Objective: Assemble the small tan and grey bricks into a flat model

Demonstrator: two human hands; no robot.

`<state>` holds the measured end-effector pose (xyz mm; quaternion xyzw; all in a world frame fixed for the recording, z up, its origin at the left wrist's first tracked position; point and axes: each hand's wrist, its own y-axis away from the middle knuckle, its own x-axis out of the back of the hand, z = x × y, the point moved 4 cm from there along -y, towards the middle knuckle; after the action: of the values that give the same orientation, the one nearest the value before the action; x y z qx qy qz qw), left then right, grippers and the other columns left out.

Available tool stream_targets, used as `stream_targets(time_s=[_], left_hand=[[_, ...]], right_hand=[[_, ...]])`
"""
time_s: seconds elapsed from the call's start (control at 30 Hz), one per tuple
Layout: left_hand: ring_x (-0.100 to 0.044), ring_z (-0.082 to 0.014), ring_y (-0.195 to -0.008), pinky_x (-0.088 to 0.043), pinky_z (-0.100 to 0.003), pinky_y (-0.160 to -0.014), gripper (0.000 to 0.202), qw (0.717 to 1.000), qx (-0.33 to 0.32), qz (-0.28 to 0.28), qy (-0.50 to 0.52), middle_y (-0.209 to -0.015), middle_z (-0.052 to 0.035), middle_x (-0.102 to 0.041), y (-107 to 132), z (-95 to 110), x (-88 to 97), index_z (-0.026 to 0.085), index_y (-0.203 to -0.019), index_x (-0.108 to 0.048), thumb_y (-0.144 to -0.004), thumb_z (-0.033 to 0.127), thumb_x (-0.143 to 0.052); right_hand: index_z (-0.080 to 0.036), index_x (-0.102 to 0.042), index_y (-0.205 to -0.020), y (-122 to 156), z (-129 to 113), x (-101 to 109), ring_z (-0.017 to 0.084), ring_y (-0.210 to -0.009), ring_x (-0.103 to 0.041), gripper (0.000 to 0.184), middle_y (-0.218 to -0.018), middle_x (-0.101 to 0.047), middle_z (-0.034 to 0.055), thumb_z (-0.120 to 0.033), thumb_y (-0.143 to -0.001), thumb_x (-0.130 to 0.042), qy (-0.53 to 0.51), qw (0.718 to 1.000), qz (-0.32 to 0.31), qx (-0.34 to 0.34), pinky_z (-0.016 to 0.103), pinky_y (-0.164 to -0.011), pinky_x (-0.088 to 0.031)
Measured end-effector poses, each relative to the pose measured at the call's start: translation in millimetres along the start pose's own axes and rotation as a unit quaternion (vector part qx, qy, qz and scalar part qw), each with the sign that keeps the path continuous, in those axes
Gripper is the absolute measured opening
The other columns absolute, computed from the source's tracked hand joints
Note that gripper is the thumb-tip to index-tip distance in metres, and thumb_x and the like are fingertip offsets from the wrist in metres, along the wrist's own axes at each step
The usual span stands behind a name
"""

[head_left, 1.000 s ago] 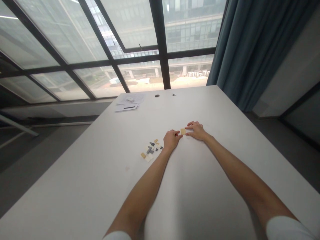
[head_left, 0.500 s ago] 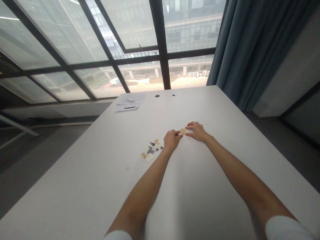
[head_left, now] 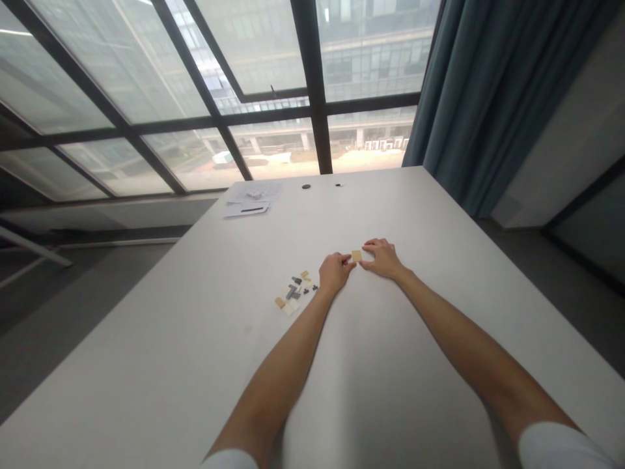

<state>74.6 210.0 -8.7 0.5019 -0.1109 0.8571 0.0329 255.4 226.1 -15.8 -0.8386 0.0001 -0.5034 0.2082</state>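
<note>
Tan square building plate (head_left: 356, 256) at 2 o'clock from our left hand (head_left: 335, 271), 9 o'clock from right hand (head_left: 382, 258); fingertips at its edges, whether pinching we cannot tell. Probably light, stiff plastic; we should hold opposite edges.

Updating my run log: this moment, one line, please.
left hand: at tan piece | right hand: at its other side | small pieces: on table, left of hands
</note>
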Motion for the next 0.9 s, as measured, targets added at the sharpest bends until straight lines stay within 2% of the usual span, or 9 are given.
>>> stream_targets(time_s=[0.4,0.63,0.9], left_hand=[[-0.062,-0.0187,-0.094,-0.043,-0.026,-0.076,0.033,1.000,0.009,-0.006,0.004,-0.098,-0.0029,-0.071,1.0,2.6,1.7,0.029,-0.117,-0.072,-0.088,0.044,-0.065],[-0.061,-0.0187,-0.093,-0.044,-0.026,-0.076,0.033,1.000,-0.009,-0.001,0.002,-0.097,-0.0030,-0.071,1.1,1.2,1.6,0.029,-0.117,-0.072,-0.088,0.042,-0.065],[-0.062,-0.0182,-0.094,-0.044,-0.026,-0.078,0.032,1.000,-0.008,-0.010,-0.001,-0.099,-0.0028,-0.070,1.9,4.4,3.5,0.030,-0.118,-0.072,-0.089,0.042,-0.064]], right_hand=[[-0.022,-0.071,-0.112,0.0,0.7,-0.6,0.030,-0.115,-0.051,0.043,-0.124,-0.064,0.0099,-0.050,-0.079,-0.068,-0.005,1.000,0.010,-0.004,0.049,-0.099,-0.036],[-0.023,-0.072,-0.112,-2.2,9.0,1.4,0.028,-0.115,-0.053,0.037,-0.125,-0.065,0.0071,-0.037,-0.078,-0.069,-0.038,0.999,-0.018,-0.004,0.047,-0.099,-0.039],[-0.024,-0.072,-0.114,-1.1,8.1,0.8,0.029,-0.117,-0.052,0.037,-0.127,-0.064,0.0079,-0.036,-0.079,-0.068,-0.028,0.999,-0.025,0.000,0.049,-0.100,-0.038]])
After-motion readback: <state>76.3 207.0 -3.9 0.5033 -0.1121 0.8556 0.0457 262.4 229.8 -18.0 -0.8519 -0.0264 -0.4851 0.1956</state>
